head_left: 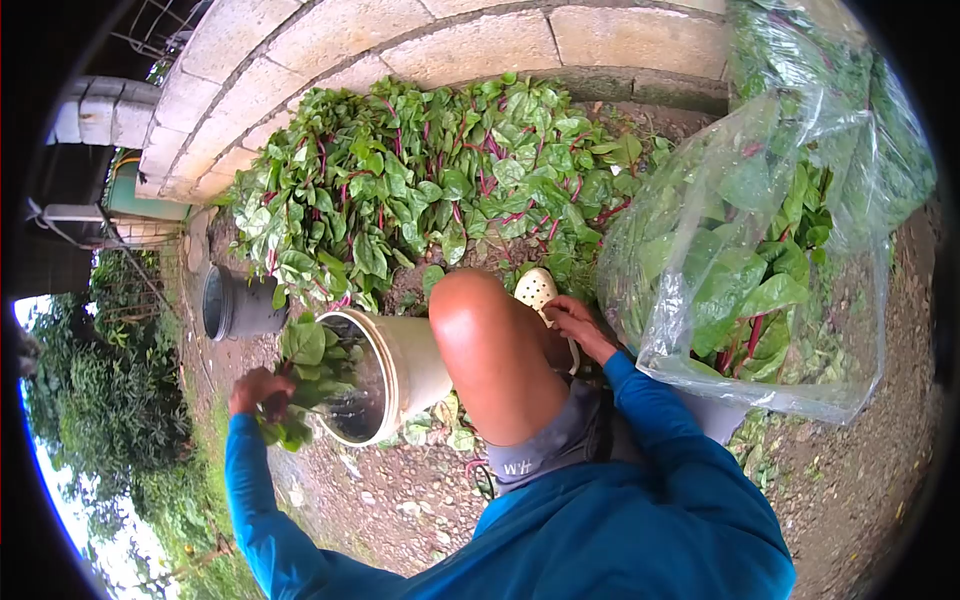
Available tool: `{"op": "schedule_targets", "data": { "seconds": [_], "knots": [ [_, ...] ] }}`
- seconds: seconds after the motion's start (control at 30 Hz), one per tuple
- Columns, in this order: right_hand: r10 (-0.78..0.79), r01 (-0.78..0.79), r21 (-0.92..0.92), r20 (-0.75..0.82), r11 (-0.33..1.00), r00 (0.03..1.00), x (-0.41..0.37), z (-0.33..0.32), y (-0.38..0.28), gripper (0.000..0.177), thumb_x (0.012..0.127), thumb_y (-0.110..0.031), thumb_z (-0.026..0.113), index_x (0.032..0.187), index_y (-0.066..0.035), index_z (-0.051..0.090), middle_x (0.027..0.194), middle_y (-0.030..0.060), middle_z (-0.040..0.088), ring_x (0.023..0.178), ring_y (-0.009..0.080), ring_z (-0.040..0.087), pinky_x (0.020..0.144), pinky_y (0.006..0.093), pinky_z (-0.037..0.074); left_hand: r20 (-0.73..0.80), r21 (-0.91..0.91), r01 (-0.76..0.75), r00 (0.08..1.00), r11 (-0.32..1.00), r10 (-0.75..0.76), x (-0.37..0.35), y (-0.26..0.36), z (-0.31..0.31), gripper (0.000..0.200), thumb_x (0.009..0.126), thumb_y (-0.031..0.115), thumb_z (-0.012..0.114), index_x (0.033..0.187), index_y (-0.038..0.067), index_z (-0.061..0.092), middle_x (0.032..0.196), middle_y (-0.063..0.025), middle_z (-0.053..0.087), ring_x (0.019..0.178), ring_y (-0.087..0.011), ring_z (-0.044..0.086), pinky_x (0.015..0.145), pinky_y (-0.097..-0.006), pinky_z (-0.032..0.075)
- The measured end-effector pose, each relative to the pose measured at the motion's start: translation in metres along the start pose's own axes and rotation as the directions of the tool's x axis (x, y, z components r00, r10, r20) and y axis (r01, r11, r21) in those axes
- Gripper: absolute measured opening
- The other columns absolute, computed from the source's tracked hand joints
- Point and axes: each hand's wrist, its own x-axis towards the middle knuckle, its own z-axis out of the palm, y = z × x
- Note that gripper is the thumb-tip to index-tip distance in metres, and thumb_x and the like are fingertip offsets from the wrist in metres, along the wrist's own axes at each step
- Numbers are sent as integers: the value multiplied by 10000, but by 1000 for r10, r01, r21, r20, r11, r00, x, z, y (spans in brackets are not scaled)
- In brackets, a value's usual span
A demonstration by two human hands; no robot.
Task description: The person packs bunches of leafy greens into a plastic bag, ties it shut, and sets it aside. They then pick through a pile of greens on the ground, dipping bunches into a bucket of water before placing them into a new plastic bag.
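My left hand [262, 390] is closed round a bunch of leafy greens [305, 370], held at the mouth of a white bucket [388, 380] with water inside. Some of the leaves hang over the bucket's opening. Beside the cream clog [536, 289] on my foot is my right hand [572, 322], with its fingers bent; what they hold, if anything, is too small to tell. A large pile of greens with red stems [430, 180] lies on the ground in front of me. To the right, a clear plastic bag [690, 330] holds more greens.
A dark grey bucket [245, 303] lies left of the white bucket. Behind the pile runs a curved block wall [450, 45]. Gravelly soil [400, 505] and loose leaves surround my feet. Bushes [115, 370] stand at the far left.
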Motion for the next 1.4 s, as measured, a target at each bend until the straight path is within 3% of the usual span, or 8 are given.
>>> {"op": "schedule_targets", "data": {
  "seconds": [0.23, 0.43, 0.83, 0.93, 0.97, 1.0, 1.27, 1.4],
  "knots": [
    [25, -26, -35, -20, 999, 999, 9, -4, 3, 301, 898, -387, 630, 1069, -140, 625, 923, -68, 579, 787, 33, 521, 646, 192, 390, -309, 113, -103, 942, 988, 133, -91, 81, -151, 522, 558, 499, 749, 813, 43, 768, 840, -184, 725, 773, -311, 706, 725, -384, 531],
    [-217, 216, 14, 28, 976, 976, 41, -27, 60, 297, 908, -375, 627, 1060, -119, 626, 902, -62, 565, 724, 26, 502, 599, 189, 380, -550, 279, -147, 786, 949, 284, -103, 166, -223, 537, 597, 526, 702, 872, 71, 772, 898, -187, 725, 874, -346, 704, 766, -409, 529],
    [-266, 253, -205, -38, 946, 963, 17, -17, 62, 243, 959, -298, 581, 1094, -100, 618, 894, -15, 576, 816, 73, 534, 664, 242, 443, -815, 511, -203, 195, 836, 546, -53, 316, -232, 506, 668, 516, 638, 856, 53, 716, 897, -205, 698, 851, -391, 690, 743, -477, 540],
    [-125, 20, 753, 83, 658, 989, -29, 8, 29, 250, 956, -290, 576, 1083, -79, 619, 939, 6, 601, 883, 132, 554, 782, 298, 459, -797, 519, -285, 181, 806, 577, -64, 342, -223, 470, 673, 476, 627, 859, 52, 710, 898, -205, 696, 842, -409, 683, 753, -499, 538],
    [-227, 181, 278, 143, 943, 963, -46, 12, 0, 260, 966, -283, 552, 1108, -72, 608, 980, 25, 603, 920, 144, 556, 821, 299, 448, -792, 531, -300, 158, 792, 590, -67, 350, -220, 470, 673, 476, 627, 859, 52, 710, 898, -205, 696, 842, -409, 683, 753, -499, 538],
    [-326, 371, -264, 201, 890, 924, -64, 16, -30, 272, 976, -275, 528, 1133, -65, 598, 1021, 44, 605, 957, 156, 558, 859, 299, 438, -785, 547, -299, 141, 782, 603, -65, 356, -215, 457, 670, 463, 629, 855, 53, 709, 895, -207, 695, 842, -410, 683, 754, -500, 538],
    [-360, 553, -286, 516, 783, 777, -242, 25, -193, 190, 925, -175, 582, 1031, -20, 601, 927, 124, 609, 804, 251, 616, 709, 352, 503, -775, 535, -383, 133, 753, 618, -85, 384, -216, 502, 645, 493, 674, 848, 35, 700, 845, -217, 692, 777, -395, 691, 668, -486, 546],
    [-705, 875, -213, 525, 434, 477, -333, 12, -268, 165, 840, -92, 702, 970, -27, 623, 940, 121, 613, 825, 290, 630, 701, 365, 525, -779, 496, -411, 178, 765, 601, -97, 394, -222, 563, 637, 555, 687, 846, 33, 705, 853, -226, 695, 776, -394, 695, 652, -473, 547]
  ]
}}
